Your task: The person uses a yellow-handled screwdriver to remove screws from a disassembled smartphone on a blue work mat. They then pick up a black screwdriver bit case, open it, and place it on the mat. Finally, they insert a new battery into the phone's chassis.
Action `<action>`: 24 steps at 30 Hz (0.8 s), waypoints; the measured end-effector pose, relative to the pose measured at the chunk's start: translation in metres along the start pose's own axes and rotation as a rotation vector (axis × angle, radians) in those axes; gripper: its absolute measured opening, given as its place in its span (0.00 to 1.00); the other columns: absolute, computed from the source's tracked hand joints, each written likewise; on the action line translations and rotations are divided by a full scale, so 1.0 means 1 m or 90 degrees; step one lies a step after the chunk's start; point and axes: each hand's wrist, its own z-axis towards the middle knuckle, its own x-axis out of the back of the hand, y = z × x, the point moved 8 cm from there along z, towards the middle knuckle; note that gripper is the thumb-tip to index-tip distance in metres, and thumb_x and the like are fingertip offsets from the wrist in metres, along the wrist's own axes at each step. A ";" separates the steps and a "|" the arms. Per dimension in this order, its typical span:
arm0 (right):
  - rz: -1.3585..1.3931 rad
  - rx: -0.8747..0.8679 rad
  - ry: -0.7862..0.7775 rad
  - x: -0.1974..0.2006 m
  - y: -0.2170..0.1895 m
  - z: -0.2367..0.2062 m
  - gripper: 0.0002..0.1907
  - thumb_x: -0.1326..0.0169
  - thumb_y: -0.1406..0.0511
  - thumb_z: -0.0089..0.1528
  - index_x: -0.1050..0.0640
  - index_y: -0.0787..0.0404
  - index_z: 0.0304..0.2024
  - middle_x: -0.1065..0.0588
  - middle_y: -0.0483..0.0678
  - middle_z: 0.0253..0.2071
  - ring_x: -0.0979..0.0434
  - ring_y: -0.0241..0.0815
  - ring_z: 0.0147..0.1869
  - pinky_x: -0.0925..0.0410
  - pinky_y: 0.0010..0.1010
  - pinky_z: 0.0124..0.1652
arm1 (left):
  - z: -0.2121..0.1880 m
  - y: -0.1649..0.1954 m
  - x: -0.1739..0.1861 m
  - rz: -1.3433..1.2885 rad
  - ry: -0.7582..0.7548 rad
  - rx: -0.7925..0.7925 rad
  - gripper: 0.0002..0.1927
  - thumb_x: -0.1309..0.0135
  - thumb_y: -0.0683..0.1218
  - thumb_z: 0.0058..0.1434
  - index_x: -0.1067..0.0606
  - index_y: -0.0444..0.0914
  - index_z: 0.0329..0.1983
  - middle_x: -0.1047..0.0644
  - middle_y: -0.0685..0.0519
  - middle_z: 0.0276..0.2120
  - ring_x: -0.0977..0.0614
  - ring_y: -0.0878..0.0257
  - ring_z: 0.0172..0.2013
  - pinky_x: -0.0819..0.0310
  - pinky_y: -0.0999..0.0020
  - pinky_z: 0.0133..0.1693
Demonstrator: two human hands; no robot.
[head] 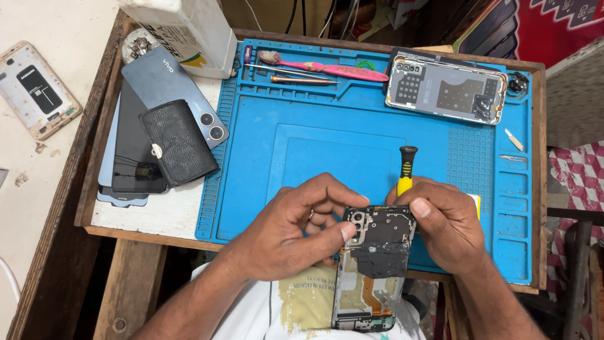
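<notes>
Opened phone [371,271] sits between both hands, back cover off, boards exposed, lower end over the lap. Left hand [296,230] curled on its left edge, thumb pressed beside the camera module. Right hand [443,226] closed on the top right corner and also gripping a yellow-black screwdriver [406,169]; its tip is hidden behind the fingers. Beyond the right hand, another stripped phone [445,89] lies on the blue mat [314,138].

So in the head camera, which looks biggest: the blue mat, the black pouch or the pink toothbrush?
1. Blue mat, biggest by far.
2. Black pouch.
3. Pink toothbrush, about as long as the pouch, but much thinner.
</notes>
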 end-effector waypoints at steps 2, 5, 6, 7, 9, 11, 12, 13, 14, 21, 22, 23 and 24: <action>0.025 -0.012 -0.001 -0.001 -0.001 0.001 0.20 0.53 0.60 0.73 0.20 0.72 0.40 0.22 0.56 0.38 0.26 0.37 0.37 0.31 0.28 0.36 | -0.001 0.006 -0.002 0.034 0.009 -0.012 0.14 0.48 0.41 0.71 0.29 0.33 0.57 0.19 0.51 0.40 0.18 0.75 0.33 0.23 0.81 0.30; 0.054 -0.052 0.010 -0.002 0.002 0.003 0.20 0.54 0.60 0.72 0.20 0.72 0.40 0.21 0.54 0.39 0.27 0.36 0.37 0.31 0.27 0.36 | -0.003 0.009 -0.002 0.060 0.028 0.000 0.14 0.47 0.41 0.70 0.28 0.33 0.57 0.17 0.51 0.38 0.19 0.75 0.30 0.26 0.82 0.28; 0.014 -0.060 0.010 -0.002 0.003 0.005 0.20 0.54 0.59 0.72 0.21 0.71 0.39 0.22 0.52 0.37 0.27 0.35 0.38 0.31 0.25 0.37 | -0.004 0.007 -0.002 0.047 0.035 0.013 0.15 0.46 0.41 0.69 0.28 0.33 0.57 0.17 0.51 0.38 0.18 0.75 0.32 0.23 0.81 0.29; -0.026 -0.067 0.010 -0.002 0.003 0.008 0.20 0.55 0.59 0.71 0.21 0.69 0.39 0.22 0.49 0.36 0.28 0.33 0.38 0.32 0.24 0.38 | -0.003 0.005 -0.002 0.033 0.043 0.026 0.15 0.46 0.41 0.69 0.28 0.33 0.58 0.18 0.51 0.38 0.16 0.75 0.33 0.20 0.80 0.30; -0.076 -0.089 0.013 -0.002 0.007 0.012 0.19 0.56 0.59 0.72 0.22 0.67 0.37 0.26 0.44 0.32 0.31 0.30 0.37 0.35 0.23 0.38 | 0.000 -0.003 0.000 -0.006 0.072 0.053 0.16 0.46 0.42 0.70 0.28 0.33 0.59 0.19 0.51 0.36 0.18 0.74 0.30 0.21 0.79 0.28; -0.099 -0.115 0.017 -0.002 0.012 0.015 0.21 0.56 0.59 0.74 0.24 0.65 0.32 0.32 0.40 0.29 0.38 0.28 0.35 0.39 0.22 0.35 | 0.004 -0.011 0.004 -0.055 0.090 0.070 0.17 0.47 0.43 0.70 0.28 0.33 0.60 0.19 0.51 0.35 0.19 0.73 0.29 0.21 0.78 0.28; -0.100 -0.114 0.020 -0.002 0.012 0.015 0.20 0.57 0.60 0.74 0.24 0.64 0.31 0.32 0.39 0.28 0.38 0.28 0.35 0.39 0.23 0.35 | 0.006 -0.014 0.005 -0.083 0.093 0.074 0.17 0.48 0.43 0.71 0.28 0.33 0.60 0.19 0.51 0.35 0.18 0.72 0.30 0.20 0.77 0.29; -0.101 -0.115 0.022 -0.002 0.012 0.015 0.20 0.57 0.60 0.74 0.25 0.64 0.30 0.32 0.39 0.28 0.38 0.27 0.34 0.39 0.23 0.34 | 0.007 -0.018 0.006 -0.112 0.097 0.078 0.17 0.48 0.44 0.71 0.28 0.32 0.60 0.18 0.51 0.35 0.18 0.72 0.31 0.20 0.77 0.29; -0.101 -0.115 0.025 -0.001 0.013 0.014 0.20 0.57 0.61 0.73 0.26 0.64 0.30 0.33 0.38 0.27 0.39 0.27 0.34 0.40 0.23 0.34 | 0.008 -0.021 0.007 -0.128 0.095 0.080 0.17 0.49 0.44 0.71 0.28 0.32 0.60 0.18 0.51 0.34 0.18 0.71 0.30 0.20 0.76 0.29; -0.043 -0.114 0.036 0.002 0.012 0.007 0.20 0.57 0.59 0.72 0.24 0.64 0.31 0.31 0.39 0.24 0.39 0.26 0.26 0.43 0.22 0.25 | 0.009 -0.029 0.010 -0.165 0.075 0.087 0.18 0.49 0.46 0.72 0.27 0.32 0.61 0.18 0.52 0.31 0.19 0.71 0.29 0.20 0.75 0.28; -0.051 -0.109 0.037 0.003 0.012 0.007 0.20 0.57 0.59 0.72 0.23 0.64 0.31 0.31 0.39 0.24 0.39 0.26 0.26 0.44 0.22 0.25 | 0.009 -0.029 0.010 -0.162 0.072 0.087 0.18 0.49 0.46 0.72 0.27 0.32 0.61 0.18 0.52 0.30 0.19 0.71 0.28 0.20 0.75 0.27; -0.058 -0.104 0.037 0.003 0.012 0.006 0.21 0.57 0.59 0.73 0.23 0.64 0.31 0.31 0.39 0.24 0.39 0.26 0.26 0.44 0.22 0.24 | 0.009 -0.029 0.010 -0.162 0.073 0.089 0.19 0.49 0.47 0.72 0.27 0.32 0.61 0.19 0.52 0.30 0.19 0.71 0.29 0.20 0.75 0.27; -0.041 -0.101 0.033 0.003 0.013 0.006 0.21 0.57 0.59 0.73 0.23 0.64 0.32 0.31 0.39 0.24 0.39 0.26 0.26 0.44 0.22 0.24 | 0.009 -0.030 0.010 -0.162 0.074 0.091 0.19 0.49 0.47 0.72 0.27 0.32 0.61 0.19 0.52 0.30 0.20 0.71 0.29 0.20 0.75 0.28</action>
